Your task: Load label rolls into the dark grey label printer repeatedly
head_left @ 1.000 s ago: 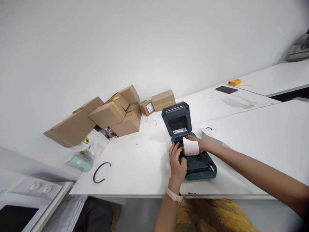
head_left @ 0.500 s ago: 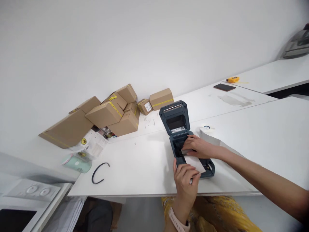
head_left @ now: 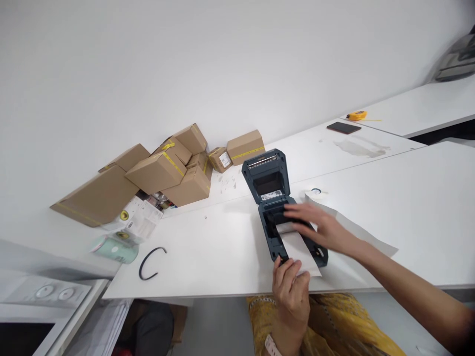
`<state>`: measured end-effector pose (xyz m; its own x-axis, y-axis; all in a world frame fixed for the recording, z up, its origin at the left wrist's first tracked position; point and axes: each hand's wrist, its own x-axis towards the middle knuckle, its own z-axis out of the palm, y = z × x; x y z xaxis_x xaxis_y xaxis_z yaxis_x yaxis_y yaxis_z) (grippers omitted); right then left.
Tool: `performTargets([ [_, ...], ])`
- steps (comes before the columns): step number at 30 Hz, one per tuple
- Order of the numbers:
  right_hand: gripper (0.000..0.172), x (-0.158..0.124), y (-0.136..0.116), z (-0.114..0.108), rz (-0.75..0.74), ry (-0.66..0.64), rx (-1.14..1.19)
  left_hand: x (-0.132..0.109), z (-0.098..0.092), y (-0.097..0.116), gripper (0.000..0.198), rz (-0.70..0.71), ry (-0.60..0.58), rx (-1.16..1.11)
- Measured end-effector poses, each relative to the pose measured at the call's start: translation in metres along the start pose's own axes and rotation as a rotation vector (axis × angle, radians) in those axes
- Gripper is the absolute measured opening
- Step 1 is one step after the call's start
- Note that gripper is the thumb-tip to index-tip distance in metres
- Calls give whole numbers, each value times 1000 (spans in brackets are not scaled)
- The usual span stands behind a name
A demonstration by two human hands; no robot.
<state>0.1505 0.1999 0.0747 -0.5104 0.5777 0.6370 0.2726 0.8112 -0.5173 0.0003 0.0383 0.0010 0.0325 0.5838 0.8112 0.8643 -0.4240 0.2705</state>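
Observation:
A dark blue label printer (head_left: 270, 242) stands on the white table with its lid (head_left: 266, 177) raised. A strip of white label paper (head_left: 297, 249) runs from inside the printer out over its front edge. My left hand (head_left: 291, 291) is at the printer's front left corner, its fingers curled on the end of the paper. Over the right side of the open printer is my right hand (head_left: 321, 227), its fingers spread and holding nothing. Part of the printer's inside is hidden beneath it.
Cardboard boxes (head_left: 156, 170) are piled at the back left. A black headband (head_left: 143, 264) and a mint-green pack (head_left: 117, 249) lie at left. Right of the printer are a loose paper strip (head_left: 359, 228), a phone (head_left: 344, 128) and a yellow tape measure (head_left: 356, 115).
My right hand has lifted from inside the printer and opened its fingers. The paper now reaches further past the front edge, and my left hand has shifted slightly down and right.

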Motion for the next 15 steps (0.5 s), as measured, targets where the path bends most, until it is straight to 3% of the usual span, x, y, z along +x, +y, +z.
performTargets([
  [4, 54, 83, 7, -28, 148, 348, -55, -3, 0, 0, 22, -39, -59, 6],
  [7, 64, 142, 17, -34, 293, 329, 90, -4, 0, 1, 24, -49, -57, 4],
  [9, 64, 165, 22, -31, 363, 276, 225, -4, 0, 2, 25, -53, -57, 5],
  [12, 56, 169, 19, -26, 441, 258, 304, -3, 1, 2, 25, -45, -47, 5],
  [15, 44, 142, 4, -27, 451, 278, 308, -3, 1, 2, 24, -35, -38, 7],
])
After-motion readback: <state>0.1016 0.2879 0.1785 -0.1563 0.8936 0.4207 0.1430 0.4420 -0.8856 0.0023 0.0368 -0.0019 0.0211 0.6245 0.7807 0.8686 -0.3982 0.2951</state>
